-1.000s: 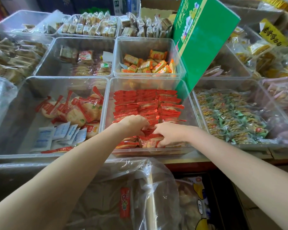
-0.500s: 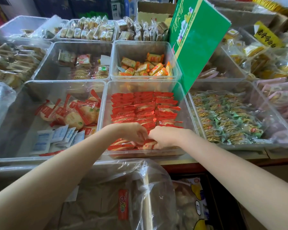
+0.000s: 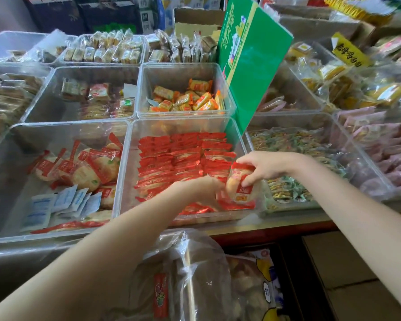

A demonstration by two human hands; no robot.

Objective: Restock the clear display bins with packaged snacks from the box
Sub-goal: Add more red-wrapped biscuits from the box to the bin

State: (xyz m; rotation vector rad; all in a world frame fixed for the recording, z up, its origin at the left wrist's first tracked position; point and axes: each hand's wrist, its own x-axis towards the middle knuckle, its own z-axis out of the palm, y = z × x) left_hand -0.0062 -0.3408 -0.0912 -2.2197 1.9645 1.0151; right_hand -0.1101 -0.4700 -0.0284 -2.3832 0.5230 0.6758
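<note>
The left hand [image 3: 200,188] is smeared by motion, so its fingers and grip can't be made out. Both arms run off the bottom edge. The far-right bins [image 3: 380,93] are blurred.

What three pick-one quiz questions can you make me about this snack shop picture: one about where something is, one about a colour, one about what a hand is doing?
1. Where does the green sign stand?
A. Behind the bin of red packs
B. On the floor
C. In the left hand

2. What colour are the flat sachets in the near left bin?
A. Black
B. Pink
C. White and blue

3. What is the right hand doing?
A. Resting open
B. Holding a snack pack
C. Holding the sign

Answers: 1 A, it rises at the far right corner of the red packs' bin. 2 C, they are pale with blue print. 3 B, its fingers grip a snack pack over the bin.
</note>
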